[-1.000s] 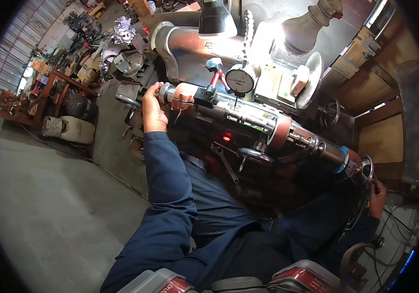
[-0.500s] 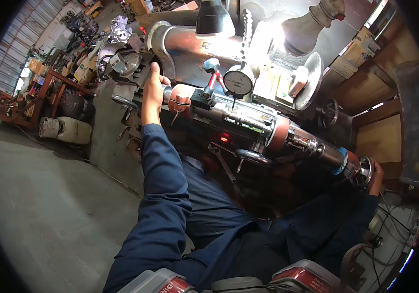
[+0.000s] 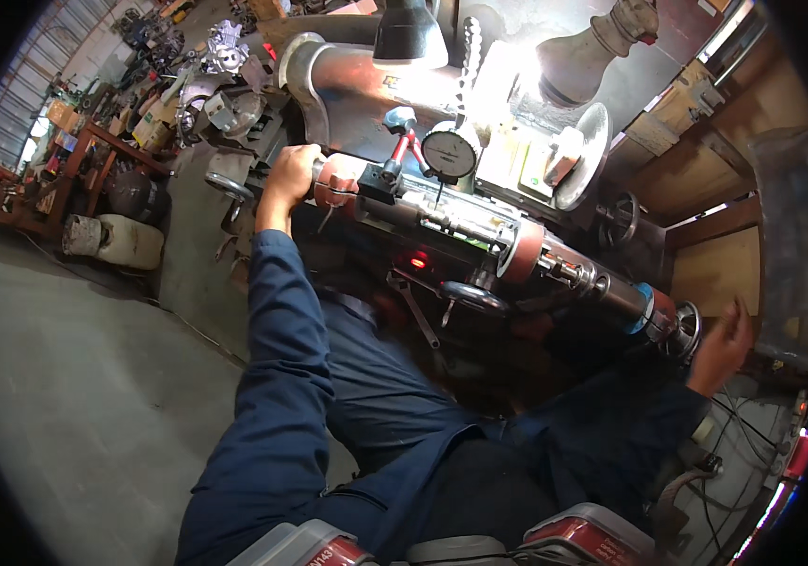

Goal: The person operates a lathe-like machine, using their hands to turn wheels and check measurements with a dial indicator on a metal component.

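Note:
My left hand is closed round the left end of a long metal shaft assembly, beside an orange-red clamp collar. What lies under its fingers is mostly hidden. My right hand, slightly blurred, is just off the small spoked handwheel at the assembly's right end, its fingers loosely stretched and holding nothing. Above the shaft a round dial gauge hangs on a red-armed stand, its stem pointing down at the bright work area. A larger orange-red collar sits mid-shaft.
A lamp lights the machine from above. A grinding wheel stands behind the shaft. Below it are a cranked handwheel and a hanging wrench. Cluttered machine parts fill the far left; wooden boards stand at right.
My right hand has come off the handwheel and moved slightly outward. My left hand has gone from an upright, thumb-up hold to a fist curled over the shaft's left end.

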`<state>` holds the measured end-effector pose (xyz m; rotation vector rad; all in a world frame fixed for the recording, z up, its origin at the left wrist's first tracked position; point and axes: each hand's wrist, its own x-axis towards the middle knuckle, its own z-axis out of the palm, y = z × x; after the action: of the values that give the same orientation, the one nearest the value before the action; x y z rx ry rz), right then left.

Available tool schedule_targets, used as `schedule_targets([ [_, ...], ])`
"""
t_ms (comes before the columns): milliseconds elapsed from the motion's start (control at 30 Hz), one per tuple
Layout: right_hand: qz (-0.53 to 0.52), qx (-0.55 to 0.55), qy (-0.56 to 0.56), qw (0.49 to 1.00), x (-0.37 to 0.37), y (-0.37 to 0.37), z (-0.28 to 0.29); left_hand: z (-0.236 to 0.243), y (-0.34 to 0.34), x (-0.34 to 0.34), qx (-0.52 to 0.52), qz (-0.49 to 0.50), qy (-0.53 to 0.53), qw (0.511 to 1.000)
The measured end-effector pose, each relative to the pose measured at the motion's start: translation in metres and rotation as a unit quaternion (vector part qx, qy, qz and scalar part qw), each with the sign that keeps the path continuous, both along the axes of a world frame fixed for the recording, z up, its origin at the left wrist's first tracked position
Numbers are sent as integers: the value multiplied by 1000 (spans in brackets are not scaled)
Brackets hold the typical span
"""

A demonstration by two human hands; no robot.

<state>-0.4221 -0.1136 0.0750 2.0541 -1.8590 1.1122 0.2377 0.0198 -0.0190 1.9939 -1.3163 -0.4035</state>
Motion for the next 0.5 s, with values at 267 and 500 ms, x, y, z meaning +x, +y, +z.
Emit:
schedule_targets([
  [267, 478, 61, 59, 875, 277, 55, -9, -28, 12, -20, -313, 42, 66, 947],
  [500, 431, 143, 198, 869, 312, 50, -28, 10, 21, -84, -431, 205, -89, 874],
])
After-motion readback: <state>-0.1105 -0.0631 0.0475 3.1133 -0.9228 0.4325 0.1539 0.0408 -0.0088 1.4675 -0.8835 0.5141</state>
